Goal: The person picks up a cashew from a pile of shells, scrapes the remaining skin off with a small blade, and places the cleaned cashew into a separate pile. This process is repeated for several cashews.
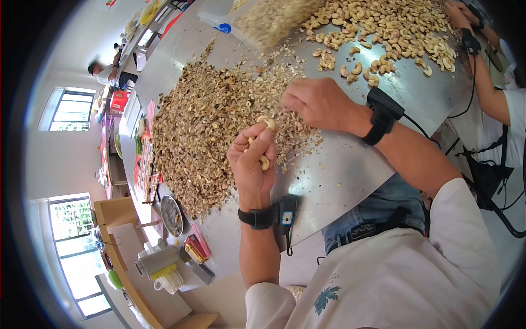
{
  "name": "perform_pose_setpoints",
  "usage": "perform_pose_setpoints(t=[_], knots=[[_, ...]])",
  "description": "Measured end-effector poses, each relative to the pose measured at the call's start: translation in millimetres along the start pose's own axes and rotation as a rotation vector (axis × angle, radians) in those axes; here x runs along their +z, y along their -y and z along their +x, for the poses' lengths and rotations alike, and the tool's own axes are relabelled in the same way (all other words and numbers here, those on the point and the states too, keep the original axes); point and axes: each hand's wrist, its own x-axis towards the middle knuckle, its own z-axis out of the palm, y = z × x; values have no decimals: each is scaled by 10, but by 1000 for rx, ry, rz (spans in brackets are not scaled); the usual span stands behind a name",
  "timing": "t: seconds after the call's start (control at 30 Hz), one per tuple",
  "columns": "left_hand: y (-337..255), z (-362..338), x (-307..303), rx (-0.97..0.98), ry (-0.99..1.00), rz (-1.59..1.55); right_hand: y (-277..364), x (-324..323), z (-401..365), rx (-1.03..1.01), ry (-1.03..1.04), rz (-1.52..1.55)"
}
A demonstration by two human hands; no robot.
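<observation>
Pale kernels (268, 124) sit clamped in the left hand (249, 164), kept off the husk pile (203, 126); right hand (320, 103) probes it, grip hidden.

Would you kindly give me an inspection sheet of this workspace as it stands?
Surface: shiny metal table, partly bare.
Job's things: heap of broken cashew pieces; whole cashews spread beyond it; clear container of cashews.
Clutter: round metal dish, red packet and metal cylinder at the table's end.
Grips: left hand closed on cashew kernels; right hand on the heap, fingers curled, hold hidden.
Cables: black cable from the right wrist device; another along a co-worker's arm.
Surroundings: windows; a distant person at further tables.
</observation>
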Motion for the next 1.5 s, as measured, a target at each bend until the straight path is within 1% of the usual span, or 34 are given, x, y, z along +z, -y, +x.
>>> perform_pose_setpoints(t=[0.03,0.13,0.23,0.33,0.43,0.57,0.7,0.8,0.9,0.97,1.03,1.1,1.17,1.23,1.33,1.37,1.47,1.5], knots=[[17,0,-23,9,30,-12,-26,-15,4,1,-20,-19],[1,18,-40,-60,61,-37,60,-50,37,261,121,362],[11,-1,5,-90,94,-12,157,-61,50,360,199,768],[26,0,2,-126,138,-29,184,-153,62,471,401,888],[56,5,12,-146,87,-66,210,-178,58,549,404,1026],[96,-30,95,-128,83,-130,200,-116,45,658,311,1177],[118,-29,75,-136,35,-144,232,-98,28,613,282,1142],[90,-52,113,-140,-51,-106,293,-125,52,664,242,1140],[78,-72,145,-144,-31,-76,304,-170,51,636,241,1077],[91,-83,124,-105,24,-24,292,-132,30,606,234,1064],[77,-112,143,-40,49,113,264,-63,22,575,220,1063],[146,-76,49,72,88,242,251,-75,16,543,212,1026],[208,-18,-98,59,127,148,295,-168,40,533,227,992],[207,36,-217,-121,151,-128,358,-215,21,536,210,999],[176,-112,-14,98,193,153,253,-102,-1,513,162,1036],[139,-54,-75,-66,136,57,226,-34,-4,501,160,1061],[57,-135,-58,198,158,953,150,79,-3,469,158,1095],[65,-145,-28,276,190,933,149,78,2,487,162,1097]])
